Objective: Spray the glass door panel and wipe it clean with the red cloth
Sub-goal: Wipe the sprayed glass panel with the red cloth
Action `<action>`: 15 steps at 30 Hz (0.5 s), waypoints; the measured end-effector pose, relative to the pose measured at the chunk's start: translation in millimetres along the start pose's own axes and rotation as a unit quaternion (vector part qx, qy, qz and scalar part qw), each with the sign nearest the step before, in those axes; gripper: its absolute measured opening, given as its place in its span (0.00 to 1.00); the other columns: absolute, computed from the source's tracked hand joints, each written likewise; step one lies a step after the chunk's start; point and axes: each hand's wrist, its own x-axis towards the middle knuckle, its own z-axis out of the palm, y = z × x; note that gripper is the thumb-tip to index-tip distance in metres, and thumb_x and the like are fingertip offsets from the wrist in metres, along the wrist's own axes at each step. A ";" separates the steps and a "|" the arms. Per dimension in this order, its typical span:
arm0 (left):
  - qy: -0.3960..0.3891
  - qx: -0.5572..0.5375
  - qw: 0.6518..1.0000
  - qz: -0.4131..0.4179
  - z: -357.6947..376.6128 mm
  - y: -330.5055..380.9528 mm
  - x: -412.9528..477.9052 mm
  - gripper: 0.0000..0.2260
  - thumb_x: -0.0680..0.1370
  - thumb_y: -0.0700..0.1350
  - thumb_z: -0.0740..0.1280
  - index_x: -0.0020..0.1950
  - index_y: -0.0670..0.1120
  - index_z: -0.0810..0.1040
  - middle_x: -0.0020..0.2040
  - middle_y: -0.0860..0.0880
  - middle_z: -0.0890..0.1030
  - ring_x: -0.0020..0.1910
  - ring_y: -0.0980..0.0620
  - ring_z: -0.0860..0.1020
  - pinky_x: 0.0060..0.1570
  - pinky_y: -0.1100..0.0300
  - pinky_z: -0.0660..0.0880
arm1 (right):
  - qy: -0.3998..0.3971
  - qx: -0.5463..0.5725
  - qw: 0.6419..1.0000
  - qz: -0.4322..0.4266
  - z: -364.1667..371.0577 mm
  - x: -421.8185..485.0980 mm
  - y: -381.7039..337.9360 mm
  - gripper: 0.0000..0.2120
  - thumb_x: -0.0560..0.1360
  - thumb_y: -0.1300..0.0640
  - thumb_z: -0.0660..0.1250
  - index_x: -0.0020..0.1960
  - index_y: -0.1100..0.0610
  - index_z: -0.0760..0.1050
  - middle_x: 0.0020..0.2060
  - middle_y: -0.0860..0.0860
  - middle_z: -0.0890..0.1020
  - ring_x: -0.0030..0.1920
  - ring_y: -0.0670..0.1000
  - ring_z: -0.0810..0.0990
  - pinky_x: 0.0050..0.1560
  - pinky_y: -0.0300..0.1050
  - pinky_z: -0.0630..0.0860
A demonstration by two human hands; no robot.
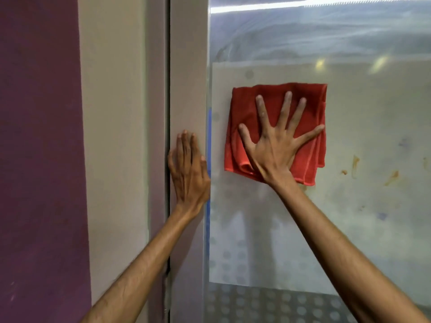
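Glass door panel [373, 113], pale and filmed with smears, fills the right of the view. From the left comes a dull purple wall [39, 159], then a beige painted door frame [186, 66], where the left hand [189, 169] lies flat, fingers pressed together, bracing. Past its thumb, the folded red cloth [312, 157] sits against the glass under the right hand [272, 148], fingers spread wide. Wiping looks to be the step in hand. Orange-brown streaks [354, 164] beyond the little finger are not yet wiped, so the next move likely calls for sliding the cloth rightward under firm pressure.
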 end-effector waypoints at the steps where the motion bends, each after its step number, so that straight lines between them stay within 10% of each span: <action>1: 0.000 0.003 1.000 0.002 2.3 -1.8 -1.7 0.23 0.83 0.42 0.53 0.78 0.39 0.60 0.79 0.40 0.60 0.79 0.44 0.58 0.77 0.45 0.51 | 0.001 0.004 1.000 0.007 -0.9 9.9 -4.7 0.34 0.76 0.26 0.50 0.79 0.36 0.51 0.81 0.58 0.53 0.80 0.66 0.49 0.64 0.85 0.46; 15: 0.015 0.009 1.000 0.007 11.7 -9.4 -23.9 0.24 0.84 0.46 0.50 0.79 0.39 0.57 0.79 0.41 0.59 0.80 0.46 0.55 0.79 0.50 0.46 | -0.006 -0.027 0.997 -0.075 17.3 -105.2 27.0 0.34 0.76 0.29 0.53 0.79 0.36 0.52 0.81 0.55 0.53 0.80 0.65 0.48 0.66 0.84 0.45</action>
